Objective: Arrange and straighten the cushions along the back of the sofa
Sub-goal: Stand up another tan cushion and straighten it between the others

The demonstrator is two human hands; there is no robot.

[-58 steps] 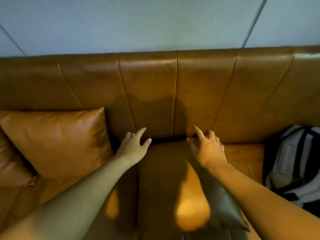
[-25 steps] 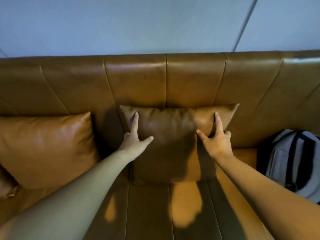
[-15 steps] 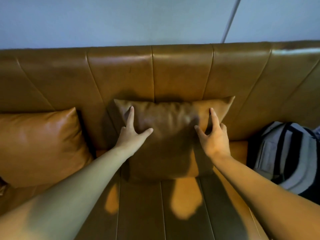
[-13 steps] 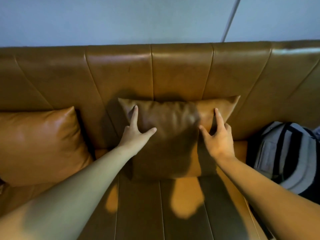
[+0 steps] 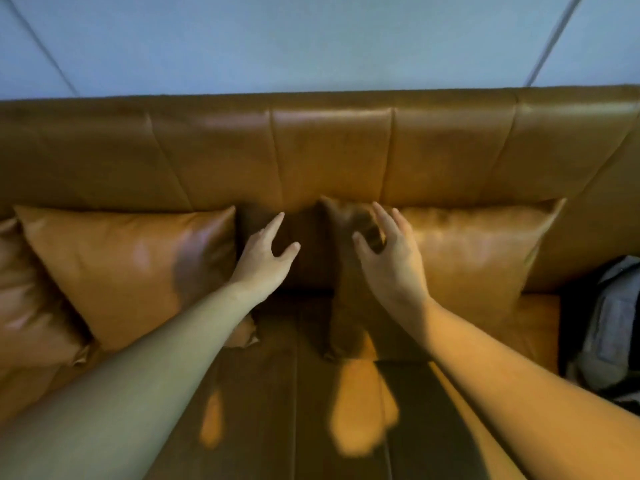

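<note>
A tan leather cushion (image 5: 464, 258) leans upright against the sofa back (image 5: 332, 154), right of centre. A second tan cushion (image 5: 131, 268) leans against the back on the left, and part of a third cushion (image 5: 24, 306) shows at the far left edge. My right hand (image 5: 388, 261) hovers with fingers spread over the left edge of the right cushion; contact is unclear. My left hand (image 5: 266, 254) is open in the gap between the two cushions, holding nothing.
A grey and black backpack (image 5: 609, 327) sits on the seat at the far right, beside the right cushion. The sofa seat (image 5: 287, 410) stretches toward me under my forearms. A pale wall (image 5: 311, 39) rises behind the sofa back.
Both hands have come off the face of the cushion they were pressing. That cushion now sits further right in view, and the left cushion has come more into view. The frame is motion-blurred.
</note>
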